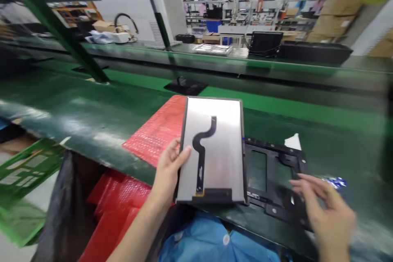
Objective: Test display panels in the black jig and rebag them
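My left hand (168, 168) grips the left edge of an LCD screen panel (225, 151), thumb on its silver back. A black S-shaped ribbon cable (201, 151) runs down that back to a dark strip at the lower edge. The panel is tilted up over the bench. To its right lies a black plastic frame (270, 172) with rectangular openings, partly covered by the panel. Over the frame's right side is my right hand (327, 208), somewhat blurred, fingers stretched out and nothing visible in them. A red bubble-wrap bag (153, 131) lies behind the panel, on its left.
The green bench (92, 118) has a scrap of white paper (294, 142) and a blue shiny wrapper (337, 182) on the right. Below its front edge are more red bubble wrap (119, 200) and a green crate (27, 184). A green post (61, 37) rises at left.
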### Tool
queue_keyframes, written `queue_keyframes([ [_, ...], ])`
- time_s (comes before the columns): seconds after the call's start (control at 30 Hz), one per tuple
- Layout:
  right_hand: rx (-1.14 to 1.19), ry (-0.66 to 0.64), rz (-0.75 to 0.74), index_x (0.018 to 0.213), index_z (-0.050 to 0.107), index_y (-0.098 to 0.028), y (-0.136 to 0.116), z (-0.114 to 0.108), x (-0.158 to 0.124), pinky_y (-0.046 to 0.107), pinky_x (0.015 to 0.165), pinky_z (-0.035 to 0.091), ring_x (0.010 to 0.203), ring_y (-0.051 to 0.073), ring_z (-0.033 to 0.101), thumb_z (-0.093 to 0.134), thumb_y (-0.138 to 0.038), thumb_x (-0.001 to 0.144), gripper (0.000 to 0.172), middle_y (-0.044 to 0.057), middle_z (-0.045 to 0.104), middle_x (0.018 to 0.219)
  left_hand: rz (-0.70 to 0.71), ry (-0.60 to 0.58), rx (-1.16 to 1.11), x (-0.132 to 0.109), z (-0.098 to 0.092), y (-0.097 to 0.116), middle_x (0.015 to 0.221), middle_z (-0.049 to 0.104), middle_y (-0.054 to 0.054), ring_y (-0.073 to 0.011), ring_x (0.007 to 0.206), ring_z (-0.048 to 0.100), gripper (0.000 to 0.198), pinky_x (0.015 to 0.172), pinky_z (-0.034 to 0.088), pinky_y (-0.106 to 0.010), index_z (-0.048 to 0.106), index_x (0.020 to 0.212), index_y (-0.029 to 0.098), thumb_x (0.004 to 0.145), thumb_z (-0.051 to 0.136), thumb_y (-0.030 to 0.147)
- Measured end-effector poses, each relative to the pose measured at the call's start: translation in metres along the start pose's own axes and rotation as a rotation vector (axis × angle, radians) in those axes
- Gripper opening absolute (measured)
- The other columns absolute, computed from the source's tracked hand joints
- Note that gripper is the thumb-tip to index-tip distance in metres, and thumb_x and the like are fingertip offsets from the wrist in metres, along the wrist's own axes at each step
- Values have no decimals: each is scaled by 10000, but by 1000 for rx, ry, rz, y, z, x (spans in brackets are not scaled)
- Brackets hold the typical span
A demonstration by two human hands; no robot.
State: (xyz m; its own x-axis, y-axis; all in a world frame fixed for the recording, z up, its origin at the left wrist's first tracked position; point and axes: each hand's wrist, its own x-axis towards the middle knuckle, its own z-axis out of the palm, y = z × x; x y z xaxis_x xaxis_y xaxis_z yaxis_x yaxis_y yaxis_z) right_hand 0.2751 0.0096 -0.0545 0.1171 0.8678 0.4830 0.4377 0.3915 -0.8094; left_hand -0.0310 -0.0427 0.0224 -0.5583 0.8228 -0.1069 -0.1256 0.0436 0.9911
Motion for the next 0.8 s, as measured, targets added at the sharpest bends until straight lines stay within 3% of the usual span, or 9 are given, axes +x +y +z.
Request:
queue_keyframes([
  [0.1,36,-137,-46,938,661,-215,-25,21,4,253,595,553,713,185,730,638,-381,907,171,41,758,840,-74,-165,-80,-14,29,-12,714,698,1,-176,564,663,401,547,558,-274,583,940,224,684,806,440],
  [0.17,19,-139,-71,959,645,-230,-38,30,9,238,591,544,710,163,722,606,-334,918,118,21,757,844,-72,-234,-108,-18,38,-14,699,693,8,-149,542,650,418,543,549,-239,584,931,202,694,829,443],
  [0.37,-74,-150,-29,952,601,-250,-42,31,19,257,586,506,652,159,698,520,-328,930,114,-5,742,797,-90,-321,-100,-23,41,-9,670,682,18,-133,519,639,392,514,540,-206,591,930,193,733,831,433],
  [0.53,-78,-306,97,861,542,-253,-40,33,19,280,593,457,621,174,675,468,-338,925,129,-10,696,704,-128,-231,-73,-29,43,-9,660,686,24,-118,473,616,422,447,496,-176,606,919,194,683,861,434],
  [0.63,33,-359,166,860,505,-252,-35,32,18,279,611,458,597,169,652,460,-358,926,133,-8,673,660,-131,-190,-52,-26,42,-12,674,703,30,-120,476,628,448,469,525,-182,612,925,200,655,880,438],
  [0.73,112,-269,261,896,458,-254,-16,13,22,280,616,469,598,168,631,428,-455,939,208,9,676,680,-101,-106,-59,-18,38,-10,752,745,29,-181,614,714,464,536,593,-219,615,928,227,626,901,432],
  [0.8,-80,-180,358,922,449,-250,5,-11,32,292,626,467,599,176,612,387,-504,933,261,15,666,678,-102,-22,-102,-13,34,-3,863,776,40,-245,792,753,416,594,641,-272,634,947,267,648,886,407],
])
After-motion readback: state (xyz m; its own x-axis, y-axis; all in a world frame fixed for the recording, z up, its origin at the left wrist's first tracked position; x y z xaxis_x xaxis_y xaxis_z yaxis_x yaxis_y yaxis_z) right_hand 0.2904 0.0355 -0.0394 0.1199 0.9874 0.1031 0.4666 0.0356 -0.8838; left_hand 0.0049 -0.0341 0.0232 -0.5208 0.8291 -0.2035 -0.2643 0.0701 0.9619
